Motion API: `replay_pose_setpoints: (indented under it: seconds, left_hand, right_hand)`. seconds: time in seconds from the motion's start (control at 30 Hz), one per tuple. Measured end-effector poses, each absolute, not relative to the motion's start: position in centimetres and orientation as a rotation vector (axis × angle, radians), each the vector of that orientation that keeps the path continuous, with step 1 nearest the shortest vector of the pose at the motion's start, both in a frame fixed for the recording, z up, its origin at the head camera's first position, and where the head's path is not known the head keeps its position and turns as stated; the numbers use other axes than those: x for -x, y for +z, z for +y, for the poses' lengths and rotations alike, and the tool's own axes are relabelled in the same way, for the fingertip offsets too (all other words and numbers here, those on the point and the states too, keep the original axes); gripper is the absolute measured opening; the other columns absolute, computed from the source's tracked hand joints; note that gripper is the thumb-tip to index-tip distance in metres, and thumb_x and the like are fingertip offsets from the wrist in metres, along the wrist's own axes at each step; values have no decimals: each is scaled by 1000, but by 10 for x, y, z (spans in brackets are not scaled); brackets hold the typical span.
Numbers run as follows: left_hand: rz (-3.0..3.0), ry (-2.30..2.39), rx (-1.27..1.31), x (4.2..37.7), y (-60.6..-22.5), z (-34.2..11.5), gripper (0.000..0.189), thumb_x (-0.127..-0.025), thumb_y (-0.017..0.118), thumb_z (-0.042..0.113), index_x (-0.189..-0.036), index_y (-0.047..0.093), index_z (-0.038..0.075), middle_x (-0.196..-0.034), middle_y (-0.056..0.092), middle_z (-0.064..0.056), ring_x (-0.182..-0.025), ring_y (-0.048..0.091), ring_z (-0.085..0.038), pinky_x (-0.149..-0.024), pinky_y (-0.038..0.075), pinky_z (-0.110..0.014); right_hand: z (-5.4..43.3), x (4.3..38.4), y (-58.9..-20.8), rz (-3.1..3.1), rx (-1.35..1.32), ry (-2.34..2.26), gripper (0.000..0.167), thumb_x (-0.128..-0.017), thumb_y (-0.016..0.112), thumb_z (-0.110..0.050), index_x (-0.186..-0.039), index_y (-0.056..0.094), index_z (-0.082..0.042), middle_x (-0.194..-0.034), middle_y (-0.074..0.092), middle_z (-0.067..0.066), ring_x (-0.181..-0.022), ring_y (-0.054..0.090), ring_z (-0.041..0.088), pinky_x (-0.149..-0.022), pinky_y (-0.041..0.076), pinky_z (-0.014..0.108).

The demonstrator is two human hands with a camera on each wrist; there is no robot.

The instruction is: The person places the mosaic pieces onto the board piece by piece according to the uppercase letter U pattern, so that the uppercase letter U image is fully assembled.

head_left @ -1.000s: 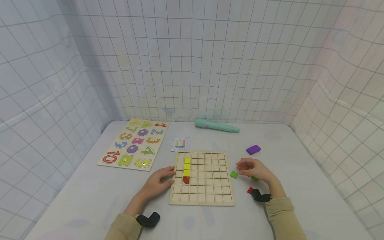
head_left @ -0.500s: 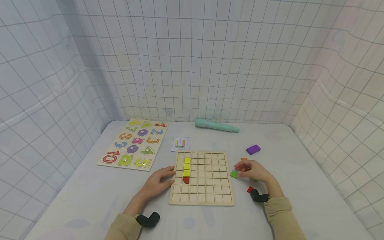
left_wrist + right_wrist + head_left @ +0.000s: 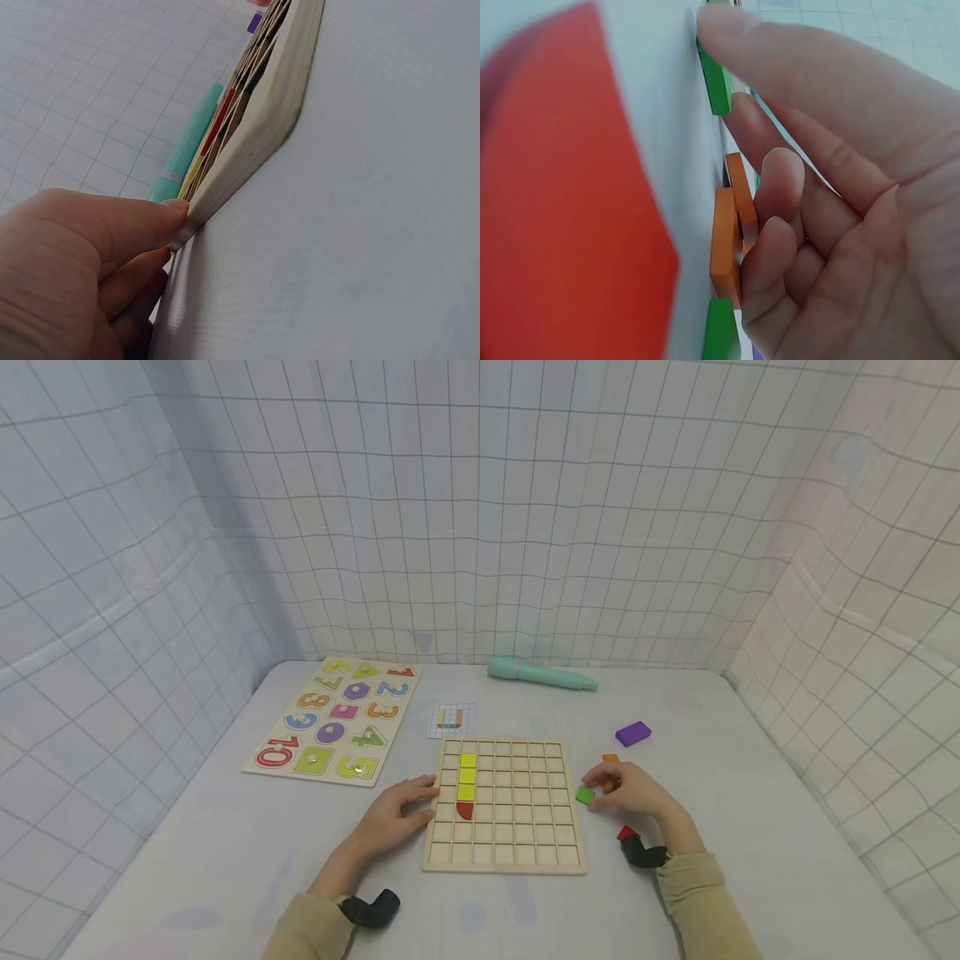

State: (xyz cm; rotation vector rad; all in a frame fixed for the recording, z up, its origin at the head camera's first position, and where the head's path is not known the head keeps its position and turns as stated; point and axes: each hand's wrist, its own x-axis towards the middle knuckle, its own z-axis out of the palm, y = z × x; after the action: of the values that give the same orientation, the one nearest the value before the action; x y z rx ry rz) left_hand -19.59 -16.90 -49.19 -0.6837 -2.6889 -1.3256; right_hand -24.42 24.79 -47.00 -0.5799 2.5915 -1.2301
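My left hand (image 3: 393,816) rests against the left edge of a wooden grid board (image 3: 525,866). In the left wrist view its thumb (image 3: 142,225) lies on the board's rim. A column of yellow square tiles (image 3: 467,776) sits in the board, with a red rounded tile (image 3: 465,811) below it. Beyond the board's right edge, my right hand (image 3: 633,791) has thumb and index finger around a green tile (image 3: 586,795) at table level. In the right wrist view the thumb overlaps this green tile (image 3: 718,82). Orange tiles (image 3: 724,240) lie by the curled other fingers.
Near the right wrist is a red tile (image 3: 627,832), large in the right wrist view; a purple block (image 3: 633,733) lies farther back. A pattern card (image 3: 452,721) and a teal pen-shaped object (image 3: 542,674) lie behind the board. Back left is a number puzzle board (image 3: 333,723).
My right hand has moved slightly left and down, bringing thumb and index finger around the green tile. Orange tiles have come into sight beside it. The left hand stays put.
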Motion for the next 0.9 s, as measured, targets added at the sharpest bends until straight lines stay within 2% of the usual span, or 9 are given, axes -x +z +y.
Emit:
replay_pose_setpoints:
  seconds: [0.57, 0.9]
  left_hand:
    - [-2716, -1317, 666, 196, -491, -169, 36, -87, 67, 17, -120, 63, 4, -136, 51, -11, -130, 40, -32, -110, 26, -50]
    - [-2712, -1345, 663, 194, -489, -168, 36, -86, 67, 16, -119, 63, 3, -136, 51, -12, -130, 40, -33, -110, 27, -51]
  right_hand:
    - [242, 243, -470, 2708, 445, -1161, 22, -75, 77, -12, -95, 69, -10, -75, 51, 0, -70, 46, 15, -59, 39, 24]
    - [242, 244, -464, 2753, 449, -1124, 21, -77, 73, -9, -97, 68, -9, -81, 57, 0, -75, 49, 15, -63, 43, 26]
